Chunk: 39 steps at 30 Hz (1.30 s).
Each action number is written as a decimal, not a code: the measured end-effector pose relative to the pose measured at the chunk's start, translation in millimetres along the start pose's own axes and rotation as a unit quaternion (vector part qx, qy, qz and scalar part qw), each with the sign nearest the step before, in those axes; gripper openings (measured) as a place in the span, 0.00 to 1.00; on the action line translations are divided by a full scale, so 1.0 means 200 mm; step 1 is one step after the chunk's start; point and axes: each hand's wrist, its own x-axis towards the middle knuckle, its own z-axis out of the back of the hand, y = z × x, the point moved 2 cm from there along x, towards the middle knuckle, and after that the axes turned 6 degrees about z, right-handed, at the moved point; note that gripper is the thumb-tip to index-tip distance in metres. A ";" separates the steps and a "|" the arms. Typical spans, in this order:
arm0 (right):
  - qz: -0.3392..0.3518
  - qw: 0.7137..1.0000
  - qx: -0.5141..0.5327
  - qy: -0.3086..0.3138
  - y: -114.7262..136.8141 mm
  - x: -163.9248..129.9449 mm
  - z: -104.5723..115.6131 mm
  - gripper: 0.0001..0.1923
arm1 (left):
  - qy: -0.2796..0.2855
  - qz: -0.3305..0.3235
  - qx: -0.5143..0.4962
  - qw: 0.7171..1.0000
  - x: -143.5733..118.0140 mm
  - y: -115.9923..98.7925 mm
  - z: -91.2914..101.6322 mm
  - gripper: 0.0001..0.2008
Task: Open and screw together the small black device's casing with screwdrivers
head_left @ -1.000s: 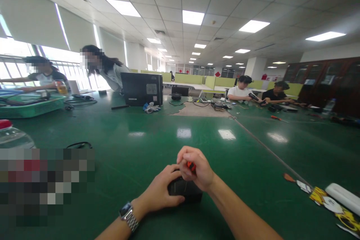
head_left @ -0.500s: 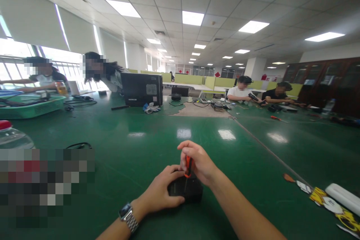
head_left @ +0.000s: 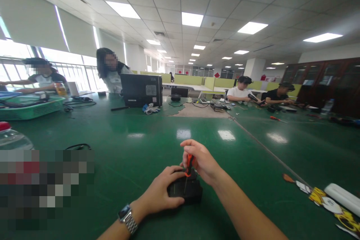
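Far left, we note a green basket (head_left: pixel 36 111) of cables on the green table (head_left: pixel 118 168), and nearer us a bottle (head_left: pixel 12 142) with a red cap. Below the bottle a patch is blurred; we cannot read it. A black cord (head_left: pixel 80 145) lies to the bottle's right. Farther back, a person (head_left: pixel 111 77) is behind a black computer case (head_left: pixel 140 90), a glove (head_left: pixel 151 109) just beside it.

Nearest us, a steel-banded watch (head_left: pixel 128 217), then our left hand (head_left: pixel 161 189), gripping the left part of a small black box (head_left: pixel 195 194). The box sits on the table straight before us. Thumb along the near side, fingers over the far side.

Above the box, a screwdriver (head_left: pixel 189 165) slopes slightly, its thin shaft reaching down to the top. Our right hand (head_left: pixel 204 162) has its fingers curled round the orange-and-black handle.

Farther right, two people (head_left: pixel 239 92) sit working, another screwdriver (head_left: pixel 275 118) near them. At the right edge we find yellow-and-white cutouts (head_left: pixel 332 204) beside a white bar (head_left: pixel 343 197).
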 end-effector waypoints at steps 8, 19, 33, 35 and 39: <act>-0.021 0.999 0.003 0.030 0.00 -0.01 0.00 0.18 | 0.002 0.000 -0.006 1.000 0.00 0.00 0.00 0.33; 0.028 0.998 -0.040 0.037 0.04 -0.03 0.00 0.16 | 0.001 -0.007 -0.008 1.000 0.00 0.01 0.00 0.33; 0.095 0.976 -0.192 0.028 0.03 -0.01 0.03 0.12 | 0.004 -0.005 -0.010 1.000 0.00 -0.01 0.00 0.33; 0.166 0.938 -0.302 -0.034 0.03 0.00 0.10 0.18 | 0.005 -0.002 -0.006 1.000 0.00 -0.02 0.01 0.33; 0.196 0.914 -0.310 -0.174 0.02 -0.01 0.38 0.23 | 0.012 0.014 0.005 1.000 0.01 -0.03 0.01 0.34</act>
